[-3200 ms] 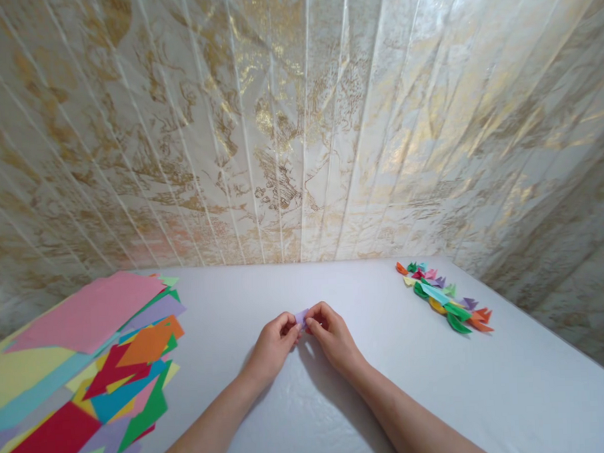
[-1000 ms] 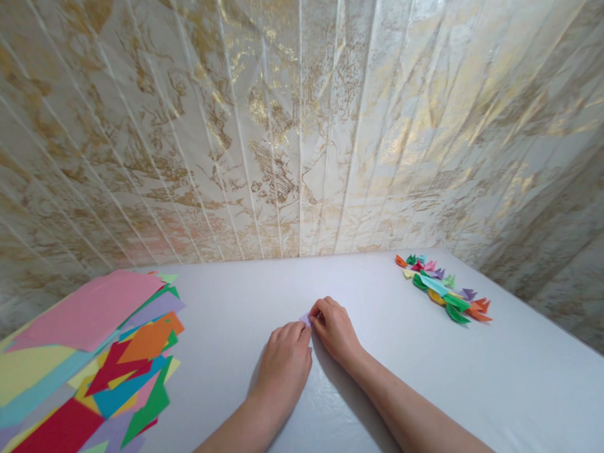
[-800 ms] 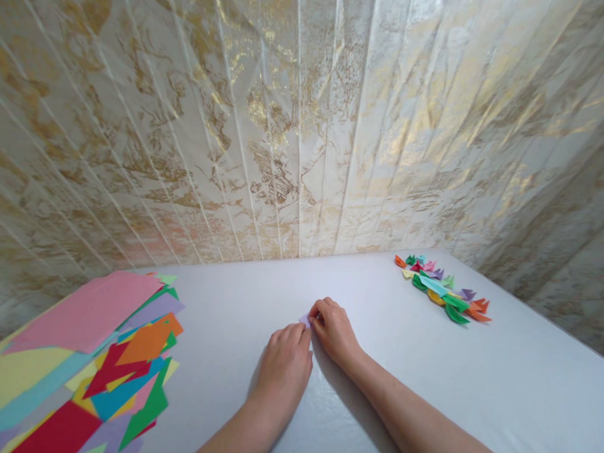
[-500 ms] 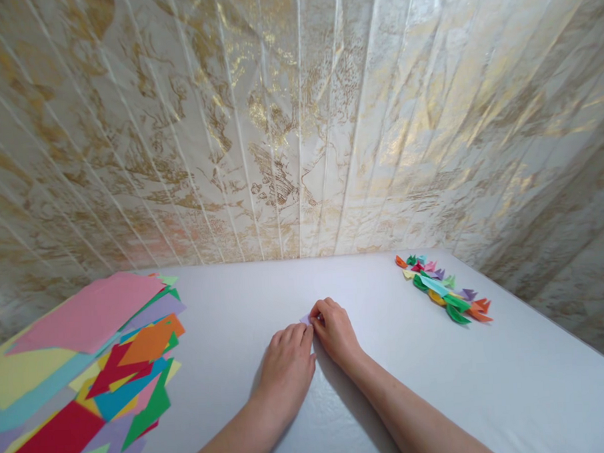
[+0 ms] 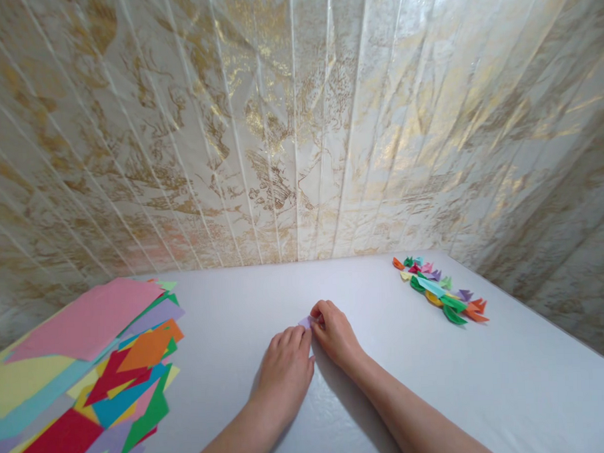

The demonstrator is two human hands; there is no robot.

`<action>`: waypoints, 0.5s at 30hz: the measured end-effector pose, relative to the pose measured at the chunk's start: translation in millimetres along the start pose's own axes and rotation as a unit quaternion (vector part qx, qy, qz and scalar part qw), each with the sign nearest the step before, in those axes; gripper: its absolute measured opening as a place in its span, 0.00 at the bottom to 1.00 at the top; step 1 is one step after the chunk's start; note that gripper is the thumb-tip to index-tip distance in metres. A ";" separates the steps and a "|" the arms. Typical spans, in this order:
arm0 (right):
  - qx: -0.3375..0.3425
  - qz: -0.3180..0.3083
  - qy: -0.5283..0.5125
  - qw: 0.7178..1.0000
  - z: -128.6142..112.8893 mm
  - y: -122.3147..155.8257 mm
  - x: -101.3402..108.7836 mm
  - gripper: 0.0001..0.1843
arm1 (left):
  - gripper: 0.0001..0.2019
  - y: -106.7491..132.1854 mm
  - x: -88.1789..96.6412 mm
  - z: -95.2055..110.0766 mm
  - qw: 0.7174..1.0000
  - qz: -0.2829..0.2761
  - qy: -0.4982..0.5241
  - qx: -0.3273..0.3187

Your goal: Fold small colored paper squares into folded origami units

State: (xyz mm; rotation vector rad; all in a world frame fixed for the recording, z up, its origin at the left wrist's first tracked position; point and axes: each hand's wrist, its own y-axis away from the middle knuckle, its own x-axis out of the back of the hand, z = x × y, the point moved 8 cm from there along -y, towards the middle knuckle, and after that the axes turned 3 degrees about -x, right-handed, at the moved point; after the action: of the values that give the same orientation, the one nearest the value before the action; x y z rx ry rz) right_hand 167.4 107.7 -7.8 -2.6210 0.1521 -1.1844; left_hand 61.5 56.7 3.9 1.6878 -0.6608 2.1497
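Note:
A small piece of lilac paper (image 5: 305, 322) lies between my two hands on the white table, and most of it is covered by fingers. My right hand (image 5: 335, 332) pinches its right side between thumb and forefinger. My left hand (image 5: 288, 364) rests on the tabletop with its fingers bent and held together, their tips on the paper's near left edge. How the paper is folded cannot be made out.
Loose coloured paper sheets, a large pink sheet (image 5: 90, 319) among them, overlap at the left. Several small folded paper figures (image 5: 453, 303) stand in a cluster at the far right of the white table (image 5: 469, 393). A gold-patterned curtain (image 5: 272, 134) hangs behind the table.
My hands have drawn slightly apart at the fingertips, so a little more of the lilac paper shows. The whole view has shifted slightly.

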 end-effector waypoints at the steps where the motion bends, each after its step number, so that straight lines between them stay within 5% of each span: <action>1: 0.004 -0.002 0.004 1.000 -0.2 0.4 -0.7 0.10 | 0.21 -0.1 -0.1 -0.1 1.000 0.000 0.001 0.000; 15: -0.004 -0.008 0.033 0.999 -4.7 1.2 0.1 0.09 | 0.20 -2.1 1.0 0.2 1.000 -0.011 -0.003 0.001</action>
State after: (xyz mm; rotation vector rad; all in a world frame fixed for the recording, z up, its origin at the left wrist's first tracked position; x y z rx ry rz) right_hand 164.0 105.6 -5.1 -2.5963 0.1499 -1.2781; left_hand 62.5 58.3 5.3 1.6960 -0.6399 2.1316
